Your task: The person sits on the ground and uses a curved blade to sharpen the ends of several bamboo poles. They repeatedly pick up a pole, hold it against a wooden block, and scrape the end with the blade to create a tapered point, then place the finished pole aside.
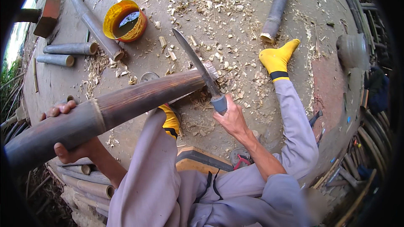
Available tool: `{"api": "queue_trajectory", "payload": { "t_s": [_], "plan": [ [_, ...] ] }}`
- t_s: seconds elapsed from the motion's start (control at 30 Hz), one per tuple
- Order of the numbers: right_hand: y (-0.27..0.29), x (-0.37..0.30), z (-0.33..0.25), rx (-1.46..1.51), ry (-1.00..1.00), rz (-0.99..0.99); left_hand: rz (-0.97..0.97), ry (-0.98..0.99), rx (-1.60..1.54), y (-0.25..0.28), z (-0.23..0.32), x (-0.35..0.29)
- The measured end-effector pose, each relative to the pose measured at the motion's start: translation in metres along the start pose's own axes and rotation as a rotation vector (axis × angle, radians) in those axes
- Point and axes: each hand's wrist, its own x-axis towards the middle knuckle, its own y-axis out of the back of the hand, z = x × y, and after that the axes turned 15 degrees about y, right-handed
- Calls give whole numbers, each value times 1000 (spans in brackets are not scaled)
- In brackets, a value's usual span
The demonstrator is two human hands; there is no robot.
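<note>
A thick, dark bamboo pole [139,98] slants across in front of me, from the lower left up to the middle. My left hand [82,150] is wrapped around its near part, with the fingertips over the top and the palm side below. In my right hand [233,120] is a long-bladed knife [195,61], gripped by its short grey handle. The blade points up and to the left, crossing just in front of the pole's far end; whether it touches the bamboo I cannot tell. Reddish-brown streaks mark the pole beyond its node ring.
Pale wood chips [210,4] litter the ground. A yellow bucket [141,27] holding dark liquid stands at the upper left, beside a long bamboo piece [94,25]. Another bamboo length [277,8] lies upper right. Cut bamboo [90,187] is stacked at lower left.
</note>
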Motion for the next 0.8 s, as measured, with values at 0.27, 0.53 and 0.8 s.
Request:
{"api": "queue_trajectory", "payload": {
  "t_s": [0.27,0.53,0.8],
  "plan": [
    [-31,-53,44,-292,73,172,108,-41,34,-2,23,-1],
    [-29,-8,71,-459,160,138,52,-39,131,12,56,-5],
    [26,160,103,-401,-96,10,65,-47,204,4,46,1]
  ]
}}
